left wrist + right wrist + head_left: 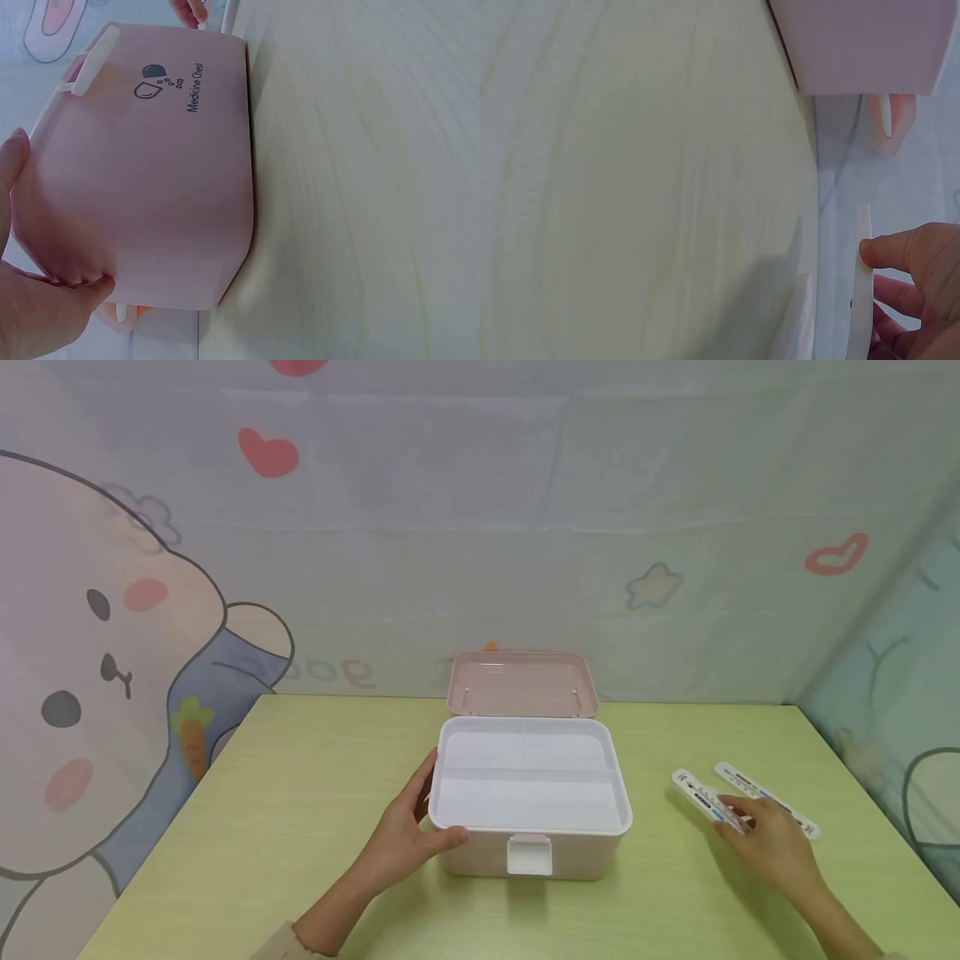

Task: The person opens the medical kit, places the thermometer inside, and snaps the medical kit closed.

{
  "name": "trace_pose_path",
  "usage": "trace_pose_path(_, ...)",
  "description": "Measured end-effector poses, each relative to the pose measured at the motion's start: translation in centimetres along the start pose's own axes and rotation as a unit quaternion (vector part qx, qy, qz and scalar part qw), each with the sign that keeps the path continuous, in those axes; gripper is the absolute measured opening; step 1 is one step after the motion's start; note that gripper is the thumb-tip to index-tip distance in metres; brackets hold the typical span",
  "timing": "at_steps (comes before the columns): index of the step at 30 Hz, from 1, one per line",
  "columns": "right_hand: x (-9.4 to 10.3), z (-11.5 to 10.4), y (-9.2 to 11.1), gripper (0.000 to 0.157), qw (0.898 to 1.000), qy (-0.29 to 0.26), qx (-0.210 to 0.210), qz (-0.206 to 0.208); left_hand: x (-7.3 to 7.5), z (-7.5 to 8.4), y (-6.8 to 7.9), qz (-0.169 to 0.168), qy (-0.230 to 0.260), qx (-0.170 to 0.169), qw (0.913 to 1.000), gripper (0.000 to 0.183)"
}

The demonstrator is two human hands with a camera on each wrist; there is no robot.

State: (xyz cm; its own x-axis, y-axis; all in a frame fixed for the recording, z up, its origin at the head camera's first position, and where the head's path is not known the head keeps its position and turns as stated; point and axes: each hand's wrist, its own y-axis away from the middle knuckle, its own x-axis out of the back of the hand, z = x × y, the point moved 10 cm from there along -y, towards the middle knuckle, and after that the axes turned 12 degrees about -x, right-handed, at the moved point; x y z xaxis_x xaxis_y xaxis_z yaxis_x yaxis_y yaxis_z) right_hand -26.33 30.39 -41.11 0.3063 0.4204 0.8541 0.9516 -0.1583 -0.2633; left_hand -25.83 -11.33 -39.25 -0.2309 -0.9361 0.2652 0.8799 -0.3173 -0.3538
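A pink medicine chest (480,857) stands on the table with its lid tipped back and a white divided tray (495,802) on top. Thumb at the front rim and fingers along the side, my left hand (401,843) grips its left front corner. "Medicine Chest" is printed on the box front (165,180) in the left wrist view. To the right of the chest, my right hand (776,847) pinches a flat white thermometer (705,797) with printed markings, raised above the table. A second white thermometer (738,777) lies behind it, partly covered by that hand.
Behind the chest, its pink lid (525,681) stands open near the table's back edge. The pale wooden table (300,777) reaches to a printed cloth backdrop (450,527), and another cloth (915,693) hangs along the right side.
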Motion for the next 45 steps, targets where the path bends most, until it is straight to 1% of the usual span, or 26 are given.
trace_pose_path(3,0.3,0.0,-0.4,0.036,1.000,-0.004,-0.004,-0.011,-0.1,-0.1,0.0,0.000,0.005,0.003,1.0000,0.102)
trace_pose_path(8,0.5,-0.1,-1.1,0.036,0.999,-0.007,-0.012,-0.037,-0.1,-0.1,-0.1,0.001,0.007,-0.003,1.0000,0.101)
trace_pose_path(12,0.7,-0.4,-1.6,0.038,0.999,-0.010,-0.009,-0.051,0.0,-0.1,-0.1,0.002,0.006,-0.004,1.0000,0.101)
trace_pose_path(16,1.1,-1.2,-2.1,0.038,0.999,-0.013,0.006,-0.047,0.0,-0.1,0.0,0.002,0.008,-0.002,1.0000,0.102)
trace_pose_path(21,1.9,-2.4,-2.8,0.037,0.999,-0.018,0.026,-0.032,-0.1,0.0,0.0,0.001,0.011,-0.002,0.9999,0.102)
trace_pose_path(28,2.6,-4.1,-3.7,0.036,0.998,-0.015,0.048,-0.039,-0.1,-0.2,0.0,0.001,0.008,0.007,0.9999,0.103)
trace_pose_path(34,3.2,-5.5,-4.5,0.036,0.997,-0.017,0.065,-0.036,0.0,-0.2,0.1,0.001,0.004,0.005,1.0000,0.103)
trace_pose_path(40,3.6,-7.1,-4.7,0.034,0.996,-0.018,0.086,-0.033,0.0,-0.2,0.1,0.001,0.009,0.001,1.0000,0.103)
trace_pose_path(45,3.7,-8.3,-4.8,0.034,0.995,-0.019,0.092,-0.040,-0.1,-0.3,0.0,0.001,0.008,0.000,1.0000,0.102)
